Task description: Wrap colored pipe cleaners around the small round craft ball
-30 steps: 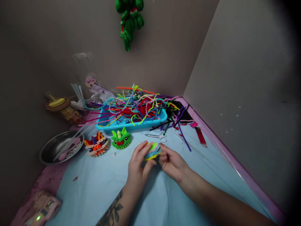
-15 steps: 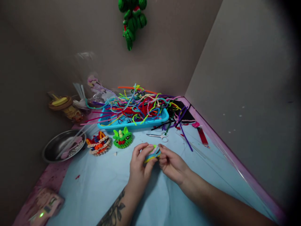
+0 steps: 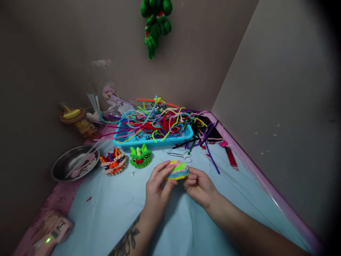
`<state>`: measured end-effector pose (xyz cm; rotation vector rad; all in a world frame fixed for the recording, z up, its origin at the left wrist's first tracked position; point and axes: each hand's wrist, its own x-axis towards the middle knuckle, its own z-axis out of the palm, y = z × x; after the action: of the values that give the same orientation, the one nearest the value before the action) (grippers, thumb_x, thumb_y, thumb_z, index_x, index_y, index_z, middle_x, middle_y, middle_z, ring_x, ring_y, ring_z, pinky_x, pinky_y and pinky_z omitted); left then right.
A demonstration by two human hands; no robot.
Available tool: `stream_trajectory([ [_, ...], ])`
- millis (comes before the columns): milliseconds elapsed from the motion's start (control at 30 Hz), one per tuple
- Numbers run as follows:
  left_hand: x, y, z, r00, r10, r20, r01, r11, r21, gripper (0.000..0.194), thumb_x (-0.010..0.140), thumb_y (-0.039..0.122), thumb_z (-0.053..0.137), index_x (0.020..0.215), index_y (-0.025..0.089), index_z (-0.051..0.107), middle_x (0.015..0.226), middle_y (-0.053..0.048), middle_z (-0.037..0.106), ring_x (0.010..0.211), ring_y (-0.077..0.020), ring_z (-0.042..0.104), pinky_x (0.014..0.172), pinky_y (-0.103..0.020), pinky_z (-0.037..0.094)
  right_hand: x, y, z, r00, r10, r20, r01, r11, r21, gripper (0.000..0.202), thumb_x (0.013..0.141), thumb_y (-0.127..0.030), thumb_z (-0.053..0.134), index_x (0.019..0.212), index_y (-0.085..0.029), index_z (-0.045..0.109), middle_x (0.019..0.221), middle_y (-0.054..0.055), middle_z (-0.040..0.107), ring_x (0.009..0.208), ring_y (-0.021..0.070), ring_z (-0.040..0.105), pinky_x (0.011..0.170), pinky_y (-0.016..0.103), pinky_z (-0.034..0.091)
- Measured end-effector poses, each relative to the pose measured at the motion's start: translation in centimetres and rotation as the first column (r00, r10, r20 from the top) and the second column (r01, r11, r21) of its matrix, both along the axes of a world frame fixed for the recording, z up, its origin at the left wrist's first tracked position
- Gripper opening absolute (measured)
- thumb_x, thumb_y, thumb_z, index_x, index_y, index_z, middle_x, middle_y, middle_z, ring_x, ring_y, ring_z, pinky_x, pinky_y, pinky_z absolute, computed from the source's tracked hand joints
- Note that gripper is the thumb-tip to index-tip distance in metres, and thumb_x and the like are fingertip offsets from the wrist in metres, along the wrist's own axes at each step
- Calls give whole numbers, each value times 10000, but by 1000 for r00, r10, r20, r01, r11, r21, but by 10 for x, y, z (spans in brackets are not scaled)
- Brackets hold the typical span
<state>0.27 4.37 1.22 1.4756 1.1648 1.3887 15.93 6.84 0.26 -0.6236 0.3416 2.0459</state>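
Observation:
A small rounded piece striped in pink, green, blue and yellow [image 3: 178, 170] is held up between my two hands over the light blue cloth. My left hand [image 3: 160, 183] grips its left side, thumb below and fingers above. At its right edge, my right hand [image 3: 199, 185] pinches it with bent fingers. Scissors [image 3: 181, 155] lie just beyond the piece. To the left stand a green fuzzy animal head [image 3: 140, 156] and an orange, blue and cream one [image 3: 114, 163].
A blue tray [image 3: 154, 143] heaped with coloured fuzzy stems stands at the back. At left are a metal bowl [image 3: 61, 165] and a pink device with a green light [image 3: 54, 231]. A red strip [image 3: 231, 157] lies at right. Green figures [image 3: 156, 28] hang on the wall.
More of the striped piece's top now shows, and my right hand has shifted slightly right along its edge. The whole view has moved a little.

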Motion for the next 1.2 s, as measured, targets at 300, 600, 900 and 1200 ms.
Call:
stream_trajectory([
  [300,0,5,-4,985,-48,164,74,984,-161,399,688,219,744,1083,255,691,1271,-103,571,1207,-283,495,989,-382,428,-1,1,7,947,-131,294,64,972,228,232,743,-55,638,860,-184,484,481,-124,450,318,5,396,329,82,315],
  [600,-1,5,-4,882,-326,339,416,878,-236,589,737,308,719,1281,220,510,1330,-117,520,1204,-272,491,989,-365,401,-1,-6,14,817,-156,555,-252,769,588,355,715,-281,725,849,-225,400,495,-124,515,296,15,359,345,117,250],
  [900,-2,7,-1,812,-366,454,535,778,-330,667,683,332,763,1279,221,484,1193,-94,578,1074,-251,556,851,-310,456,0,-9,10,756,-153,637,-361,714,600,353,731,-385,726,851,-217,440,570,-85,526,434,50,432,423,149,303],
  [1200,3,5,2,840,-271,470,482,770,-417,491,572,322,835,900,172,502,734,7,625,649,-119,592,583,-207,438,0,-11,7,645,-288,708,-385,678,626,326,732,-444,716,761,-182,524,629,-45,509,552,77,454,512,185,343],
])
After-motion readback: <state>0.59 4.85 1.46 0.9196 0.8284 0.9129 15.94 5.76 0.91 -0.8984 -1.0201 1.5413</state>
